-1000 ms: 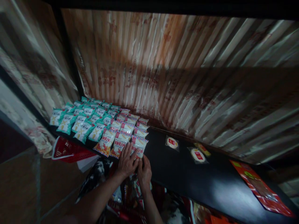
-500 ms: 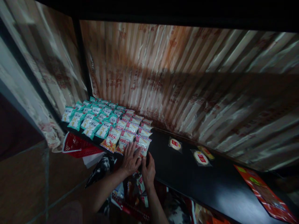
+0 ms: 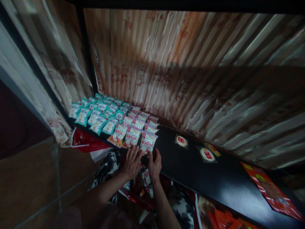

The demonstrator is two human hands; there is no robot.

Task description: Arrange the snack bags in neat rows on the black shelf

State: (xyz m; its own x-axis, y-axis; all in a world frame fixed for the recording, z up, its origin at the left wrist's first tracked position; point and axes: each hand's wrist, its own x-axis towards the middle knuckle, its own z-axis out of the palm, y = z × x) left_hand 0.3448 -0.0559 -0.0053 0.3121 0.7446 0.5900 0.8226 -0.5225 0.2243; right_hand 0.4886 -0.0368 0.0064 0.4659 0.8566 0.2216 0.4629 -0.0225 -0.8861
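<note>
My left hand (image 3: 131,162) lies at the front edge of the black shelf (image 3: 190,168), its fingers stretched out and slightly apart. Its fingertips are at the lower edge of the white-and-red snack bags (image 3: 132,136) in the front row. My right hand (image 3: 154,164) is by the bottom right corner of the rightmost front snack bag (image 3: 148,142), thumb and fingers apart. Whether it touches that bag I cannot tell. The white-and-red bags stand in short rows with striped top edges. Left of them are rows of teal-and-white snack bags (image 3: 98,123).
Two round wrapped items, one nearer (image 3: 181,141) and one farther right (image 3: 207,155), lie on the shelf beside a yellow packet (image 3: 212,149). A large red-orange packet (image 3: 271,190) is at the right. Below the shelf sits a red basket (image 3: 83,140). Striped sheeting (image 3: 152,63) hangs behind.
The view has shifted slightly. My left hand has drawn back from over the rightmost front bag to its lower edge, and that bag now stands more uncovered. My right hand has opened beside it.
</note>
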